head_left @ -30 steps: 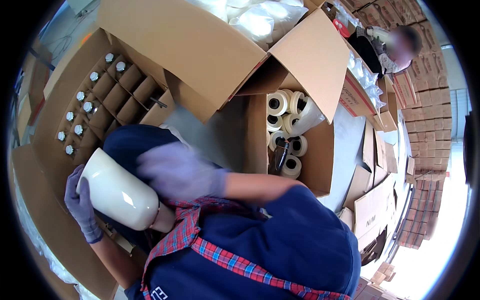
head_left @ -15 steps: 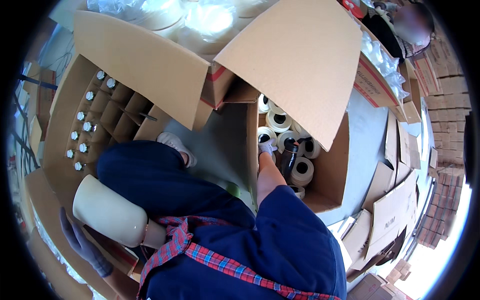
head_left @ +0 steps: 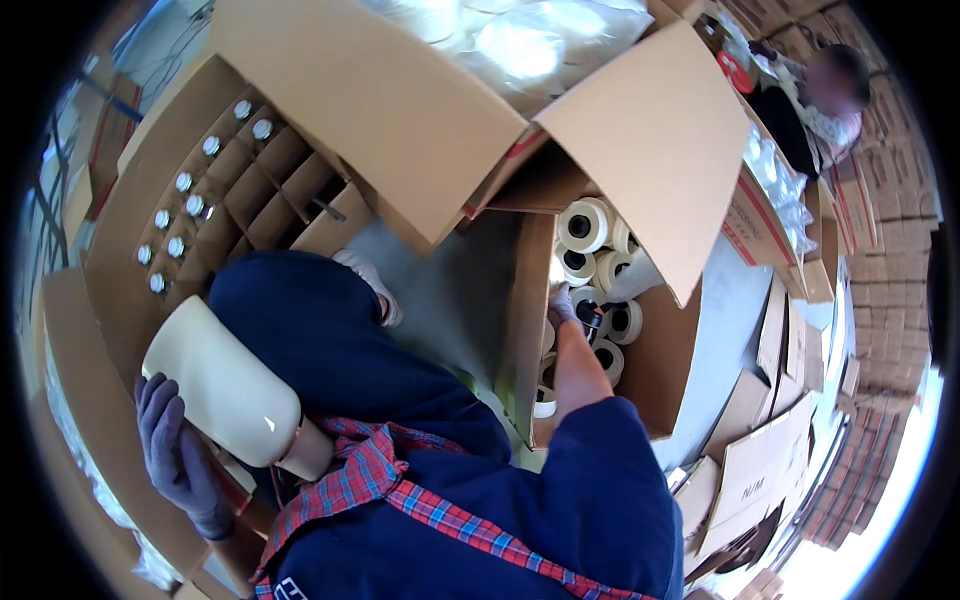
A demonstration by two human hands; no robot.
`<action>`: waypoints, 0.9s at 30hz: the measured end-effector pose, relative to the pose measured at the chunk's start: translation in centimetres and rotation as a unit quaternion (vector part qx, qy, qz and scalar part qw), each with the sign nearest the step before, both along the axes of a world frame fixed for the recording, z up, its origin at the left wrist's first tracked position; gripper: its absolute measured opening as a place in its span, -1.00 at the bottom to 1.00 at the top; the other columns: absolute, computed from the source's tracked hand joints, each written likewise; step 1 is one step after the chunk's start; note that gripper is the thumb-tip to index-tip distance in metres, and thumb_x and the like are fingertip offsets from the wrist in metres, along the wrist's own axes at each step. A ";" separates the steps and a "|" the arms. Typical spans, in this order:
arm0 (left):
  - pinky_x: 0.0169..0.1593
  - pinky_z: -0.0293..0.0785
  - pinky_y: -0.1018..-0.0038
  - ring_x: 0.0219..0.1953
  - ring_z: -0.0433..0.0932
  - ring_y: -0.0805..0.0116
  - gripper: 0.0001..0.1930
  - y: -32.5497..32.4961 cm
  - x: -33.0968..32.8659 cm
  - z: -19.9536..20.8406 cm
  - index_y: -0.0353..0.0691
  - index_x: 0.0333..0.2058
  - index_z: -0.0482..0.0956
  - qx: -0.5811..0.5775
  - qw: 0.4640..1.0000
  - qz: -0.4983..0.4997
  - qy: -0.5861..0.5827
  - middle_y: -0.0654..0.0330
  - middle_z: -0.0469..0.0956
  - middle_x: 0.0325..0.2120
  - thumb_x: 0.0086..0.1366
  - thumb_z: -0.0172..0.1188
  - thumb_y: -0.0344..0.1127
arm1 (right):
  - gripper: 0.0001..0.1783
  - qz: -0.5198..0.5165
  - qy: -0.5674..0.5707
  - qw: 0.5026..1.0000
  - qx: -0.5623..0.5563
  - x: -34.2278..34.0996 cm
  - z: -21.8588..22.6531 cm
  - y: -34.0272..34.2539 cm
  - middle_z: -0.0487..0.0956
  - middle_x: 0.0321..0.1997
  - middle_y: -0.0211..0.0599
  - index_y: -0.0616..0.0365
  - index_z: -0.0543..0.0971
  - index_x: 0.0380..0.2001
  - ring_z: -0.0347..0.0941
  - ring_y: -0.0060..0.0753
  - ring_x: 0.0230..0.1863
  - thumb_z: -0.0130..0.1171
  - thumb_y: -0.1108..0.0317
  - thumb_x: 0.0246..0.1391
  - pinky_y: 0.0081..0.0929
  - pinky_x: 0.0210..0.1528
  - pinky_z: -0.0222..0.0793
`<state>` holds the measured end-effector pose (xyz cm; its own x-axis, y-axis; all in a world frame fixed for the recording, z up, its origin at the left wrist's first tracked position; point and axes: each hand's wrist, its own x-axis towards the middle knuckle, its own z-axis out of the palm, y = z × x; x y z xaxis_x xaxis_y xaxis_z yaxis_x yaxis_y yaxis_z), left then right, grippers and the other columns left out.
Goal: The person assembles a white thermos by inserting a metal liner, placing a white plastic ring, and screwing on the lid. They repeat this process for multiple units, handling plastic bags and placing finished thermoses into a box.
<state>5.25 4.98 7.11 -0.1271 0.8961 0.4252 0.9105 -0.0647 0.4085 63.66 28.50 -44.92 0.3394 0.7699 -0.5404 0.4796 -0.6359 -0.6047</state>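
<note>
**Cream bottle in my left hand, right hand down in the box**

I am gripping a cream bottle in my gloved left hand, near my lap. My right hand is reaching among white rolls inside the open carton; I cannot tell how closed its fingers are.

Glossy cream bottle (smooth plastic), matt cardboard box.
</note>
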 end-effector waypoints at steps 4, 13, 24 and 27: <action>0.40 0.19 0.06 0.32 0.38 -0.08 -0.64 -5.4 -1.4 1.3 -0.41 0.03 0.59 -0.022 0.993 0.112 0.041 -0.07 0.54 0.13 0.39 -0.12 -0.56 | -0.50 0.045 -0.110 0.991 -0.056 -8.0 0.2 3.5 0.49 0.16 0.08 0.29 0.35 0.11 0.42 0.00 0.21 0.12 0.21 0.21 -0.16 0.18 0.40; 0.37 0.21 0.01 0.21 0.47 -0.11 -0.70 -5.5 1.0 2.3 -0.46 -0.07 0.58 0.025 0.987 0.158 -0.029 -0.13 0.58 0.01 0.30 0.06 -0.41 | -0.71 -0.098 -0.077 0.962 0.243 -7.3 23.7 -2.2 0.56 -0.26 -0.24 0.25 0.46 -0.13 0.46 -0.29 -0.33 0.18 0.30 0.17 -0.29 -0.27 0.46; 0.36 0.28 0.30 0.29 0.37 0.21 -0.08 1.7 3.1 -1.1 -0.36 0.38 0.12 0.005 0.674 -0.042 -0.737 -0.02 0.38 0.24 0.08 0.41 -0.40 | -0.52 0.446 0.396 0.761 0.255 -38.5 47.5 -7.0 0.58 -0.11 -0.13 0.31 0.46 0.13 0.53 -0.18 -0.22 0.12 0.44 0.11 -0.31 -0.08 0.47; 0.32 0.35 0.28 0.25 0.43 0.21 -0.18 -0.2 -0.8 1.1 -0.39 0.35 0.17 0.212 0.695 0.033 -0.686 -0.01 0.41 0.22 0.11 0.32 -0.48 | -0.37 0.548 0.234 0.590 0.545 -44.3 54.3 -5.7 0.49 0.08 -0.03 0.24 0.46 0.16 0.45 -0.05 0.10 0.26 0.42 -0.06 -0.19 0.11 0.41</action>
<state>4.43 4.80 8.23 -0.7088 0.7000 0.0873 -0.3112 -0.4213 0.8518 19.34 22.79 9.41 -0.6741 0.3649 0.6422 -0.1412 0.7898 -0.5969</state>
